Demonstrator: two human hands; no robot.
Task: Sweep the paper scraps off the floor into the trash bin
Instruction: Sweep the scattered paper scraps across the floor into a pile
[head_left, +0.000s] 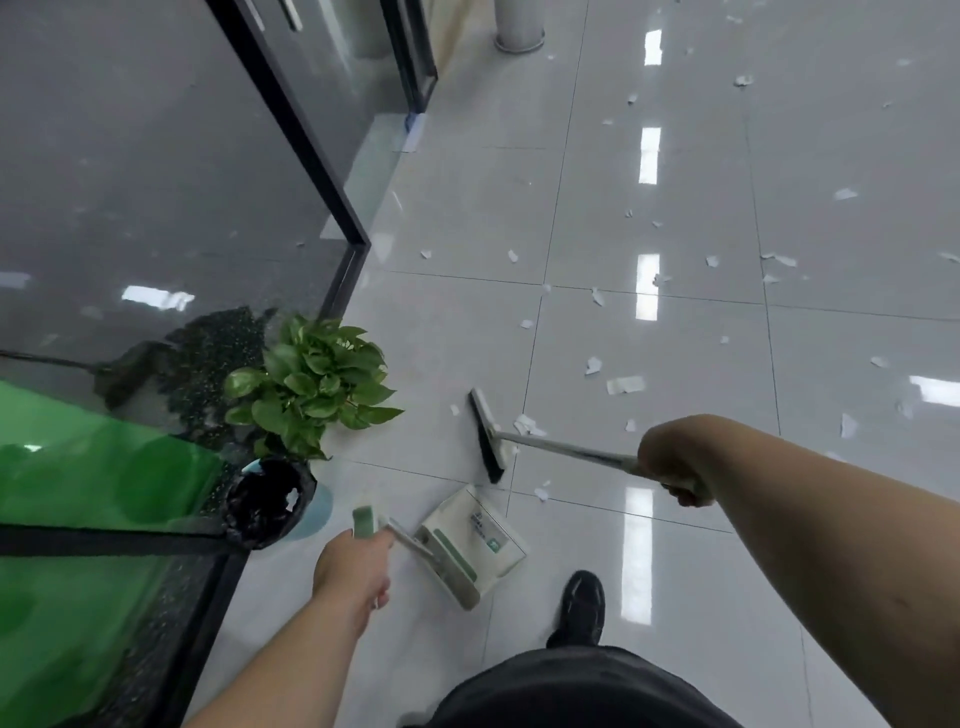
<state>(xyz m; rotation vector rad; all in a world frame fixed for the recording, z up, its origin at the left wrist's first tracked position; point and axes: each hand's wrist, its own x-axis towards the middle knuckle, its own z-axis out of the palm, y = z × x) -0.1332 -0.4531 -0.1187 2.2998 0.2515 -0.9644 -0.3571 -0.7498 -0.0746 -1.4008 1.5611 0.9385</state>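
Fingers of the left hand (356, 566) are curled tight round the green-capped handle of the dustpan (470, 543), which sits low at the floor (571, 530) just ahead of the feet, its open lip turned away from the person; just to its left stands the trash bin (265, 501), black-lined, with a potted plant (311, 384) behind it. Farther out, the right hand (670, 467) is clamped on the metal shaft of the broom (485, 436), whose bristle head is down at the tile a little beyond the pan's lip. Paper scraps (626, 385) lie around that head and are strewn well beyond it across the glossy tiles; whether any are in the pan I cannot tell. They look thin, torn and nearly weightless, so they should skid easily on the polished surface yet flutter away or cling flat under a fast stroke; short, low strokes of the bristles, not fingers, seem the way to take them, with the pan's lip pressed flush
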